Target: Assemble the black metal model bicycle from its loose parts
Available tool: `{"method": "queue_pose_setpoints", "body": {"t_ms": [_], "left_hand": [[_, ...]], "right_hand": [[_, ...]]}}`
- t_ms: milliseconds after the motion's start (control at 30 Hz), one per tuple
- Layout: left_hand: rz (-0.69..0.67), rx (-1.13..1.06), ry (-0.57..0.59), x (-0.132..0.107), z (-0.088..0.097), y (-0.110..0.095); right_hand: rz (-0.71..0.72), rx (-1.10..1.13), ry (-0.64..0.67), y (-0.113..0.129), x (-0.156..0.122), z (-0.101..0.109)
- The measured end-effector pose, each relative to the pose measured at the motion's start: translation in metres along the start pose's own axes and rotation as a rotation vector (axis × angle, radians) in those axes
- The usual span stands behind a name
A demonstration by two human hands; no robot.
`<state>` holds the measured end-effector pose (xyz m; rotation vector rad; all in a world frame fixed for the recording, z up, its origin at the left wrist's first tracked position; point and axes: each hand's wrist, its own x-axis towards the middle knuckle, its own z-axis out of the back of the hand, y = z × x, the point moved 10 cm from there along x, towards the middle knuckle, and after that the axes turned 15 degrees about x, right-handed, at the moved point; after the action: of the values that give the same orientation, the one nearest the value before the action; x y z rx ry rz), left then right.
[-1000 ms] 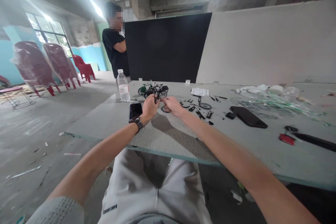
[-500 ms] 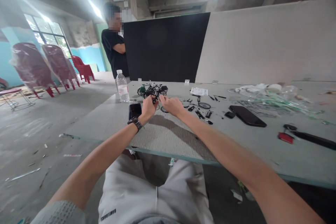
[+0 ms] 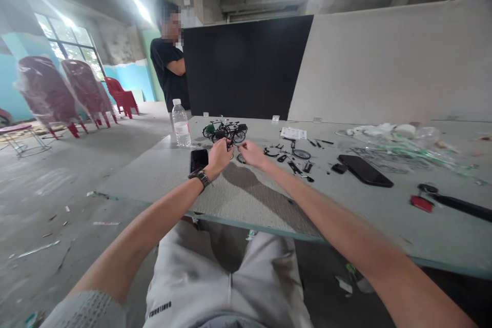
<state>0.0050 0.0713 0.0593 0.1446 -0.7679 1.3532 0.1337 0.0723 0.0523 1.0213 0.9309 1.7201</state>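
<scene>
Hands meet just at the lower edge of a black model bicycle (image 3: 230, 135), both closed into tight pinches. The left hand (image 3: 218, 158) curls its fingers in from one side, and the right hand (image 3: 251, 154) brings its thumb and forefinger (image 3: 239, 147) toward the same spot from the other. Anything held between them is too small to tell. The raised, fingertip-only hold seems suited to fine work, leaving the delicate frame uncrushed.

The black bicycle stands just ahead of the hands, with a green model bicycle (image 3: 214, 129) close beside it toward the left. Beyond the left hand stands a water bottle (image 3: 181, 125), and a smartphone (image 3: 199, 161) lies just beside the left wrist, probably set there for easy reach. To the right of the right hand, small black parts (image 3: 294, 167) and a thin wheel rim (image 3: 302, 154) lie spread apart on the bench (image 3: 134, 174), perhaps so each piece stays easy to pick out. Farther right are a second phone (image 3: 365, 170) and clear plastic wrapping (image 3: 407, 143). Past the far end of the bench, a co-worker (image 3: 168, 64) stands with folded arms.
</scene>
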Motion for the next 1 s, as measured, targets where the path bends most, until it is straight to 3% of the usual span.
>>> {"method": "queue_pose_setpoints", "body": {"t_ms": [100, 167, 300, 400, 533, 600, 733, 800, 933, 1000], "left_hand": [[0.034, -0.028, -0.011, 0.002, -0.004, 0.010], [0.024, -0.059, -0.018, 0.003, -0.006, 0.012], [-0.013, -0.125, -0.029, 0.004, -0.006, 0.008], [0.004, -0.122, -0.043, 0.004, -0.003, 0.006], [0.025, -0.082, -0.051, 0.003, 0.002, 0.002], [0.012, -0.070, -0.059, 0.004, 0.006, -0.001], [-0.009, -0.055, -0.042, 0.005, 0.007, -0.003], [0.016, -0.055, -0.028, 0.005, 0.004, 0.001], [0.065, -0.087, -0.024, 0.004, 0.000, 0.011], [0.042, -0.116, -0.019, 0.004, -0.003, 0.010]], "right_hand": [[0.245, -0.690, 0.074, 0.024, -0.012, -0.012], [0.325, -0.994, 0.103, 0.029, -0.018, -0.018], [0.380, -1.146, 0.093, 0.032, -0.018, -0.018], [0.343, -0.950, 0.043, 0.029, -0.012, -0.014], [0.107, -0.150, -0.108, 0.006, 0.004, 0.001], [-0.026, 0.130, -0.120, -0.010, 0.009, -0.001], [-0.062, 0.151, -0.093, -0.011, 0.008, -0.001], [0.019, -0.020, -0.075, 0.001, 0.002, 0.003], [0.313, -0.801, 0.044, 0.030, -0.014, -0.011], [0.380, -1.049, 0.076, 0.032, -0.017, -0.015]]}}
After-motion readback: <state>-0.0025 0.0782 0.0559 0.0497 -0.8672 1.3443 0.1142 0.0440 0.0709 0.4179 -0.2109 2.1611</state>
